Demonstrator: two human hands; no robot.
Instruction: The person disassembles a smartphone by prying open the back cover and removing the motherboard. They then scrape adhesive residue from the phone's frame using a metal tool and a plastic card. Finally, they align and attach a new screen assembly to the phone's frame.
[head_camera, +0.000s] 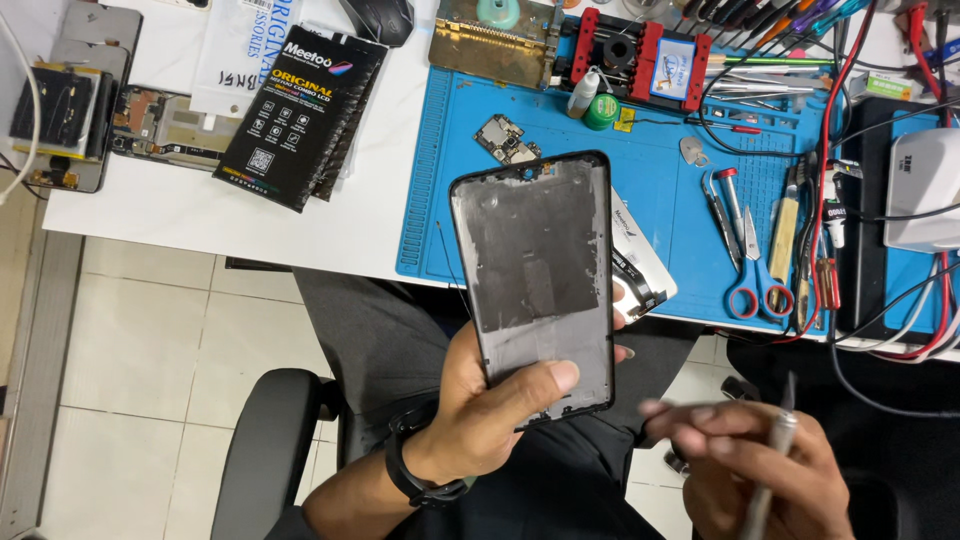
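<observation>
Head view. A black phone frame (535, 280) was held above the lap, in front of the counter (330, 215) edge, its bare inner face turned upward. The left hand (480, 410) was clenched on its lower end, thumb pressed on the face. The right hand (750, 460) — blurred — grasped a slim metal tool (775, 455). The frame's long axis ran nearly upright in view, notched top end pointing away toward the blue mat (650, 180). Steady support near the worked edge and a shallow tool angle were judged advisable — scraping without gouging.

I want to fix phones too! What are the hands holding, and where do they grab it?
The left hand grips a phone frame by its bottom end, thumb across the front. The right hand holds a thin metal tool around its shaft.
</observation>
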